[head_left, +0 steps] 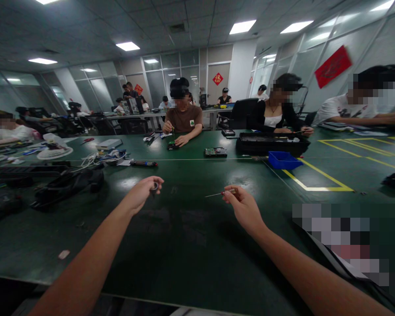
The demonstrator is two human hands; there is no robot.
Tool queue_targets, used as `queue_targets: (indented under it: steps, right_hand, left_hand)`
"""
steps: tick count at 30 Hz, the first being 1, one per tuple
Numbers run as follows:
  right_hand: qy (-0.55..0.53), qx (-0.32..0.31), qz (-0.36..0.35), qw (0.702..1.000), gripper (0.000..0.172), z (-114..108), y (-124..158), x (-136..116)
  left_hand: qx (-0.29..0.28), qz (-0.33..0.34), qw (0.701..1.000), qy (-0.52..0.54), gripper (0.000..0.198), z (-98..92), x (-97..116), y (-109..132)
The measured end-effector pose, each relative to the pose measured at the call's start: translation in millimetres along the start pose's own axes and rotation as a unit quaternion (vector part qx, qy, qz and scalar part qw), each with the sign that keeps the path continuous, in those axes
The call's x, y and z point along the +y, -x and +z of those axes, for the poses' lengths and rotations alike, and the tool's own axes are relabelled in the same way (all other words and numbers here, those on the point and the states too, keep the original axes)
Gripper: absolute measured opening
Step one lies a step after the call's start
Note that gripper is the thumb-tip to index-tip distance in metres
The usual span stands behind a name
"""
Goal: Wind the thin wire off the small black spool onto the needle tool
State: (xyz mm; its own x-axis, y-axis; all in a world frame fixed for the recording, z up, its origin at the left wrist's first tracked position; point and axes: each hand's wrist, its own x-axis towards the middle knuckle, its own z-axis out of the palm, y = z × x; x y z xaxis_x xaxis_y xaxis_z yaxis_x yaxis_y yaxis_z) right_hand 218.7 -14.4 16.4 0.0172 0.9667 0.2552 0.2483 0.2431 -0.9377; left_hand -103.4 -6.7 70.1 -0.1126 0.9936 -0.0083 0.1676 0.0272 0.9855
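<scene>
My right hand (242,206) is closed around the handle of a small screwdriver (213,195). Its thin metal shaft points left across the table, and part of the reddish handle shows at my fingers. Opposite it, my left hand (145,191) is raised over the table with curled fingers. A small dark, roundish object (154,186) is in that hand; its kind is too small and blurred to make out. Both hands are apart from each other above the dark green table (171,245).
Beyond my hands lie a dark pen-like tool (144,163), an open hard drive (215,152) and a blue bin (285,160). Black equipment (69,186) and cables lie left. A small pale piece (63,254) sits near the front edge. Across the table, a person (184,116) handles a small device.
</scene>
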Motion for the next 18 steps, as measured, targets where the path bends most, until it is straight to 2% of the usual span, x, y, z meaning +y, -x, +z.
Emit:
queue_targets:
  steps: [3,5,9,12,15,18]
  right_hand:
    - [0.024,-0.027,0.0,0.999,0.029,-0.7,0.0,-1.7]
    - [0.039,-0.035,-0.004,0.999,0.033,-0.8,0.4,-3.3]
    - [0.053,-0.03,0.002,0.998,0.035,-0.4,2.6,-7.0]
    - [0.054,-0.028,0.001,0.998,0.032,-0.5,3.9,-8.4]
    - [0.043,0.0,-0.001,0.999,0.026,-1.0,3.6,-7.4]
    - [0.015,0.038,-0.001,0.999,0.024,-1.3,2.2,-6.2]
  left_hand:
    - [-0.103,0.0,0.995,0.005,0.03,48.9,6.8,-0.6]
    - [-0.143,0.016,0.99,-0.008,0.03,77.6,8.7,1.0]
    - [-0.163,0.055,0.983,-0.066,0.026,116.4,-1.8,4.9]
    - [-0.153,0.087,0.97,-0.167,0.028,125.9,-20.9,7.5]
    - [-0.124,0.123,0.947,-0.27,0.043,124.9,-39.8,7.7]
    - [-0.102,0.157,0.941,-0.283,0.041,121.1,-49.5,3.4]
